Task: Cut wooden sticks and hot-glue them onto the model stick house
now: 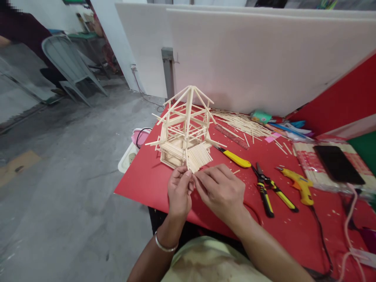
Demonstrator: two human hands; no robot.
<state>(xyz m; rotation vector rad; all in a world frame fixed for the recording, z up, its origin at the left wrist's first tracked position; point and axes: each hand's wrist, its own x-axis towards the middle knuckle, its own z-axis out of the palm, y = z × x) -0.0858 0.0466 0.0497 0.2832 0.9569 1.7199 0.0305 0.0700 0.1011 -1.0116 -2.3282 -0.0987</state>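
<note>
A small pavilion-like model of thin wooden sticks (189, 113) stands on the red tabletop (141, 184), with open rafters meeting at a peak. Sticks laid side by side cover one lower roof panel (200, 157) facing me. My left hand (179, 190) is closed, its thumb and fingers pinching the near corner of that lower roof. Right beside it, my right hand (221, 190) is closed too, fingertips pressed together at the panel's near edge. Whatever lies between the right fingertips is hidden or too small to name.
To the right lie a yellow utility knife (235, 158), cutting pliers (268, 188) and a yellow glue gun (301, 186) with its cord. Loose sticks (241, 123) are piled behind. A phone (339, 164) rests on packaged sticks. White boards (249, 58) stand behind the table.
</note>
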